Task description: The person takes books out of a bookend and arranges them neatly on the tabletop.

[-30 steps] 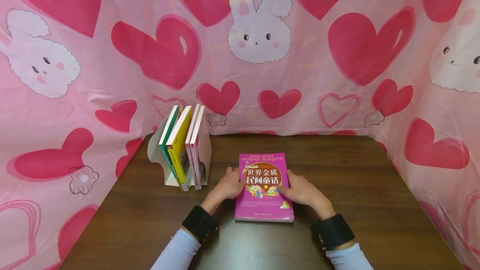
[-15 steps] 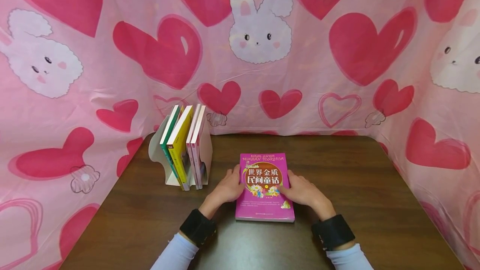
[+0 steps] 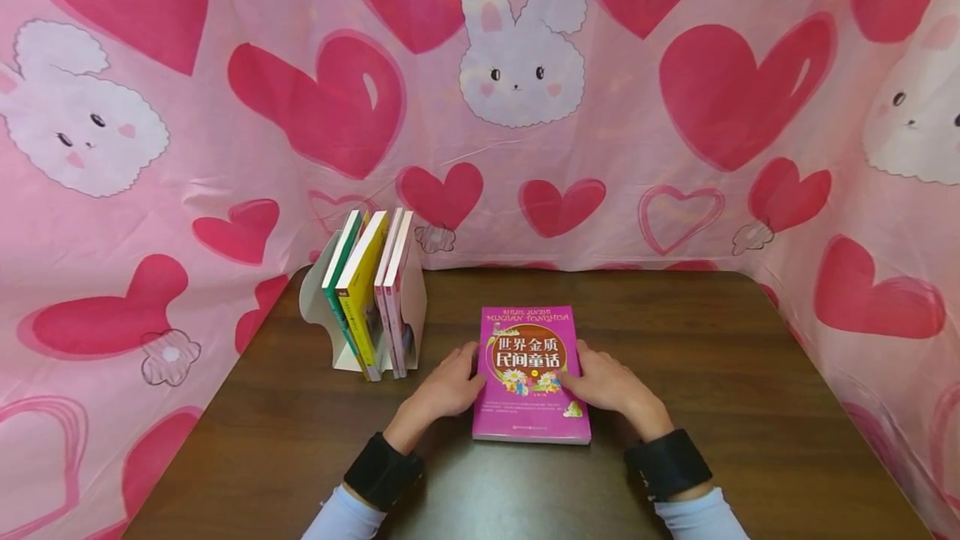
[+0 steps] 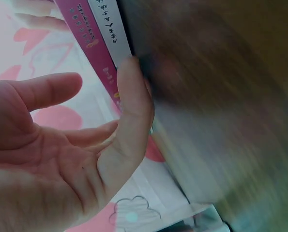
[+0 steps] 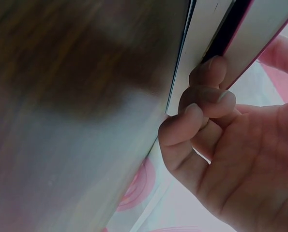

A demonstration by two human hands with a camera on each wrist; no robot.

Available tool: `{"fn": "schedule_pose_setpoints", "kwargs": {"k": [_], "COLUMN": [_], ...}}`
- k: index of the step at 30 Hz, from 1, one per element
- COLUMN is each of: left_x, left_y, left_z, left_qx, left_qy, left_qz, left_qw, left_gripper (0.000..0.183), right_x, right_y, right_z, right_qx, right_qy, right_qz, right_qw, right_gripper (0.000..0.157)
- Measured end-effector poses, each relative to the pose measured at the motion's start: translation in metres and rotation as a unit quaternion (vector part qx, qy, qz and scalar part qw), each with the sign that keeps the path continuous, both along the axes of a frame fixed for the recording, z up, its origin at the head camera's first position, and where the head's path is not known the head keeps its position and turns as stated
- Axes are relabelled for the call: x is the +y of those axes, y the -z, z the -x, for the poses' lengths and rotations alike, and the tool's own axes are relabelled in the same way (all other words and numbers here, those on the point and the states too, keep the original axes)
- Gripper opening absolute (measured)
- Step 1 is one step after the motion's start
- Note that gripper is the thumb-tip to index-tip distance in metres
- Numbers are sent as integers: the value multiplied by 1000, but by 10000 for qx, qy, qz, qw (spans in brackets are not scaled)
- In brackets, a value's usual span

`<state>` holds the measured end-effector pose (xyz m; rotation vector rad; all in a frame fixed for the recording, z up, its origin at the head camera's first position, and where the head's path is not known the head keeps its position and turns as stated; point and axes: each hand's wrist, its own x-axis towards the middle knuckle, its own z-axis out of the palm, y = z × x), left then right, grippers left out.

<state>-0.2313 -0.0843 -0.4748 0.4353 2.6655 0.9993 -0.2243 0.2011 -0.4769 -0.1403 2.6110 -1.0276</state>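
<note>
A magenta paperback book with a round title panel lies cover up on the brown table, between both hands. Beside its left edge is my left hand; in the left wrist view its thumb stands apart from the book and its extended fingers reach the spine. My right hand grips the right edge, thumb on the cover. The right wrist view shows the curled fingers of that hand against the page edge.
At the left of the brown table stands a white book rack with several upright books, among them a yellow book and a green-spined book. A pink curtain with hearts and rabbits surrounds the table's back and sides.
My left hand has slid slightly left and toward the body, its thumb coming off the cover. The right hand and the book look unmoved on the table.
</note>
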Motion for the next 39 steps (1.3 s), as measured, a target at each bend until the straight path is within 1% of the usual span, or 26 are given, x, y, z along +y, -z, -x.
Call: {"fn": "schedule_pose_setpoints", "kwargs": {"k": [4, 8, 12, 15, 20, 25, 29, 31, 35, 36, 38, 39], "left_x": [-7, -16, -27, -36, -55, -74, -88, -95, -109, -112, -117, -118], "left_y": [0, -1, -2, -5, -8, -10, -12, -13, -15, -15, -17, -18], "left_z": [-5, -12, -20, -26, -34, -39, -43, -45, -48, -48, -46, -46], "left_qx": [207, 345, 265, 166, 161, 69, 114, 71, 109, 156, 466, 627], "left_qy": [-210, -404, -613, -791, -1073, -1410, -1628, -1790, -2026, -2081, -2148, -2212], "left_qz": [72, -64, -193, -273, -452, -578, -642, -650, -615, -614, -596, -619], "left_qw": [9995, 9986, 9976, 9964, 9931, 9883, 9845, 9817, 9773, 9761, 9737, 9712], "left_gripper": [60, 54, 52, 51, 43, 34, 32, 31, 31, 31, 31, 30], "right_x": [1, 0, 0, 0, 1, 3, 4, 4, 3, 3, 3, 3], "right_y": [0, 0, 0, -1, -1, -1, -3, -3, -2, -2, -2, -2], "right_z": [0, 0, 0, -1, 0, 0, 1, 1, 0, -1, -1, -2], "right_qx": [13, -3, -15, -37, -34, -72, -55, -73, -135, -144, -119, -105], "right_qy": [6, 0, 9, 8, -42, -48, -39, -60, -67, -71, -64, -63], "right_qz": [-37, -36, -104, -46, 64, 1, -73, -18, 127, 145, 160, 165], "right_qw": [10000, 10000, 9999, 10000, 10000, 10000, 10000, 10000, 9998, 9998, 9998, 9998], "right_gripper": [78, 79, 81, 81, 78, 81, 85, 86, 84, 84, 84, 84]}}
